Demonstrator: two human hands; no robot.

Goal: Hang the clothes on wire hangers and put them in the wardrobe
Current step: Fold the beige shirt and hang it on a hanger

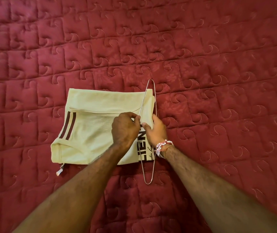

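Maroon quilted bedspread, stitched in squares with a curl in each, fills the whole view and carries everything. On it, a little left of centre, lies a pale cream T-shirt folded flat into a rough rectangle, with two dark maroon stripes on its left side, black block lettering at its near right part and a small white tag sticking out at the near left corner. A wire hanger lies lengthwise along the shirt's right edge, one narrow end reaching past the far edge of the cloth and the other past the near edge onto bare quilt. The left hand pinches the wire between thumb and forefinger where it crosses the cloth. The right hand, with a beaded bracelet at its wrist, grips the shirt's right-hand fold, thumb on top and fingers curled round it. Bare quilt spreads wide on the far, left and right sides.
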